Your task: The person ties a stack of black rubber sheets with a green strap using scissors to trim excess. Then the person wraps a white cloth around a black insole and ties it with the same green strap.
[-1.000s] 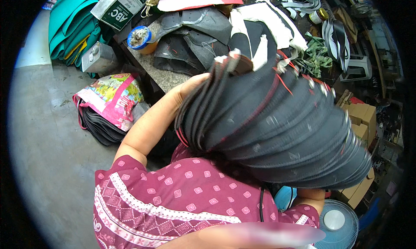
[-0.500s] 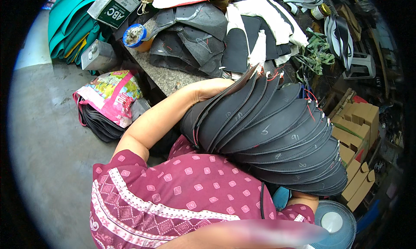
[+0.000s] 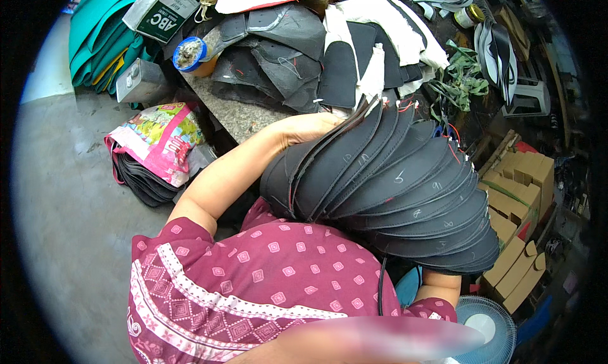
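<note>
A thick fanned stack of black curved stitched panels (image 3: 405, 180), with pale chalk marks and red thread ends, rests against my body. My left hand (image 3: 310, 127) wraps the stack's far left side, its fingertips hidden behind the outermost panels. My right forearm (image 3: 441, 289) reaches up beneath the stack's near right end; the hand itself is hidden under the panels. White threads and tags poke out along the far right edge.
Dark grey shaped pieces (image 3: 272, 60), black-and-white pieces (image 3: 380, 41) and a blue-rimmed tub (image 3: 191, 53) lie on the worktop ahead. A printed bag (image 3: 158, 142) and metal can (image 3: 140, 82) stand left. Cardboard boxes (image 3: 513, 193) and a fan (image 3: 484, 329) are at right.
The stack has shifted slightly left, and its near right end has risen, showing more of my right forearm. My left hand keeps its place on the stack.
</note>
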Demonstrator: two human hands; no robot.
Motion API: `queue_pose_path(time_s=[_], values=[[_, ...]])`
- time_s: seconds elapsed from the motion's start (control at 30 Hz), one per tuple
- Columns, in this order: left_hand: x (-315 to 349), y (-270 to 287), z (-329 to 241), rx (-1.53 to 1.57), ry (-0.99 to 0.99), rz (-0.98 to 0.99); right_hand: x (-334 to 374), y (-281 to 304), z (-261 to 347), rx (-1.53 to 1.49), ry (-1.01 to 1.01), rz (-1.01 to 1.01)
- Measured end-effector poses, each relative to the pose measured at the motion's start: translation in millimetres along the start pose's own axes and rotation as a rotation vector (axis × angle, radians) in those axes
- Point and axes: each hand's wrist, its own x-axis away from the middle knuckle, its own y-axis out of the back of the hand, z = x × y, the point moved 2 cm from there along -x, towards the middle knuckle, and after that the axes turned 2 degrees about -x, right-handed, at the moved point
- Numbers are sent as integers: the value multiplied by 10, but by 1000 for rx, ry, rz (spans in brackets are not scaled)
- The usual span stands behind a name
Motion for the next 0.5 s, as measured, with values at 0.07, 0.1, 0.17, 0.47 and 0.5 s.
queue_pose_path(time_s=[0.07, 0.1, 0.17, 0.47, 0.5], values=[[-8, 4, -9, -11, -17, -13, 7, 18, 6, -14, -7, -2], [-3, 18, -35, -216, -94, -92, 19, 32, 10, -21, -7, -2], [63, 38, -103, -582, -256, -164, 72, 83, 25, -45, -7, -6], [805, -13, -491, -1750, -357, -557, 1249, 864, 4, -82, -146, -58], [927, -63, -542, -1787, -282, -573, 1412, 938, -9, -76, -183, -60]])
